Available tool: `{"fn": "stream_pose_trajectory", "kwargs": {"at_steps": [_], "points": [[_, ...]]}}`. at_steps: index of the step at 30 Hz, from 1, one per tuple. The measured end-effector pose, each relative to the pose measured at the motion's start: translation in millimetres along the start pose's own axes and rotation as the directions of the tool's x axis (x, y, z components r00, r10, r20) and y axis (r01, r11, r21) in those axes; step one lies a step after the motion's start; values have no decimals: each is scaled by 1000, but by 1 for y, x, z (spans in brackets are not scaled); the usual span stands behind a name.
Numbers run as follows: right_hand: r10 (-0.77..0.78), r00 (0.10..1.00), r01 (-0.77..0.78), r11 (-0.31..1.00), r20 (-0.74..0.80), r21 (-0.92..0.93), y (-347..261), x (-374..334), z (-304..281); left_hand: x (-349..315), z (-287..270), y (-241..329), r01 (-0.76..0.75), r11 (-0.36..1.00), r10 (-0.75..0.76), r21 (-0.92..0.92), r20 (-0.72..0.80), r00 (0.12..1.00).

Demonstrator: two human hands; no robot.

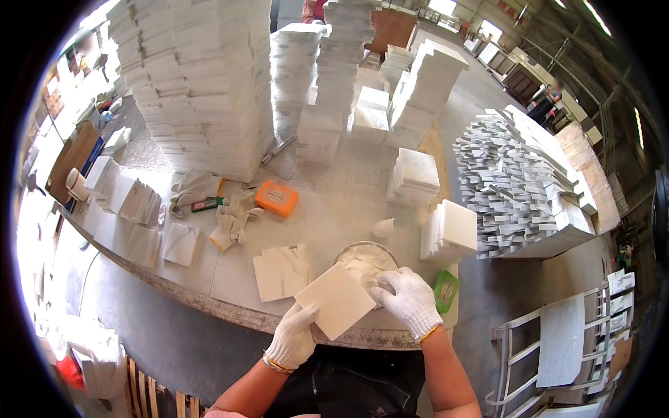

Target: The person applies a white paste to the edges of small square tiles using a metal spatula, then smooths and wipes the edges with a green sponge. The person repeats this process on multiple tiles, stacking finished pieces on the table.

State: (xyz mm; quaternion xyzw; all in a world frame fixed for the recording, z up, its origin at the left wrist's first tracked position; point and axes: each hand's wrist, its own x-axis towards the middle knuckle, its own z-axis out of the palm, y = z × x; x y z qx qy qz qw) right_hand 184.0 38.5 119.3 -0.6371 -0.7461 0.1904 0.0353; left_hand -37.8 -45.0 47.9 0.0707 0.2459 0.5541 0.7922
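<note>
My left hand (292,340), in a white knit glove, grips a square white stone tile (337,301) by its lower left edge, tilted above the table's front edge. Over the right side of a round bowl (392,253) is my right hand (411,301), gloved the same way. Its fingers are drawn together, and whatever they hold is hidden. White paste or powder (364,265) fills the bowl, which the tile partly covers. Left of the bowl, a few veined tiles (280,273) lie overlapping. A green box (446,290) sits beside my right wrist.
Tile stacks (449,233) stand right of the bowl, with a tall stack (198,83) at the back left. An orange box (276,199), loose gloves (235,221) and a green-handled tool (207,204) lie on the table (334,188). Rightward are a loaded pallet (509,188) and metal rack (512,359).
</note>
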Motion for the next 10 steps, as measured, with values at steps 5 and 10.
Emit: {"fn": "stream_pose_trajectory", "kwargs": {"at_steps": [5,10], "points": [[95,966,-16,950,-242,311,40,40,-10,8,4,0,-4,998,5,59,-17,1000],[79,995,-34,859,-65,510,75,119,25,12,18,9,-91,989,85,121,53,995]]}}
